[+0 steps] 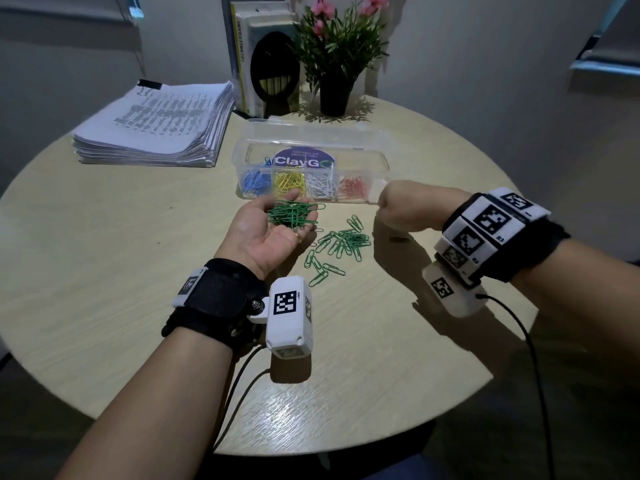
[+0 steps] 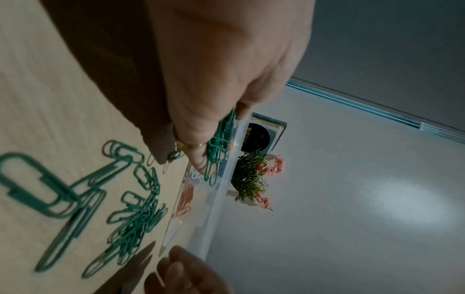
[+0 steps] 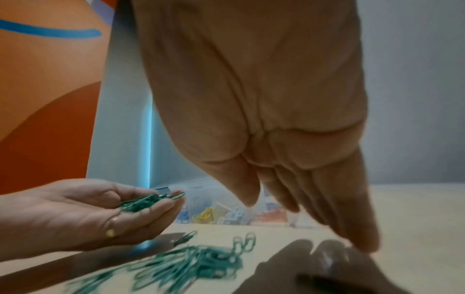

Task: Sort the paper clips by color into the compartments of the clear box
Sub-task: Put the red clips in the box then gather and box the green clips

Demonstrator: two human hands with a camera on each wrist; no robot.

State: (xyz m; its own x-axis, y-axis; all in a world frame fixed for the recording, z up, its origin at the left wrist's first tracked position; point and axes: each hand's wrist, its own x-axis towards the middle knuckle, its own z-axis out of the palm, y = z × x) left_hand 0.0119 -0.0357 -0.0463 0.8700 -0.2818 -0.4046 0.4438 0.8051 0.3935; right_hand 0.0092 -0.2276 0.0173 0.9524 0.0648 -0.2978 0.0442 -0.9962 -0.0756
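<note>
My left hand [image 1: 273, 230] is palm up and cupped just in front of the clear box [image 1: 381, 157], its fingers curling a little round a pile of green paper clips [image 1: 294, 214]; the same pile of green clips [image 3: 141, 202] shows in the right wrist view. More loose green clips [image 1: 343, 240] lie on the table between my hands. The box holds blue clips [image 1: 255, 183], yellow clips [image 1: 290, 183], white clips [image 1: 320, 187] and red clips [image 1: 353, 188]; its right end compartment [image 1: 379, 187] looks bare. My right hand [image 1: 398, 209] hovers by that end, its fingers [image 3: 314, 199] straight, together, pointing down, holding nothing.
A round wooden table [image 1: 104, 254] carries a thick stack of papers [image 1: 156, 123] at the back left, with books [image 1: 256, 64] and a potted plant [image 1: 339, 57] behind the box. Camera cables hang off the near table edge.
</note>
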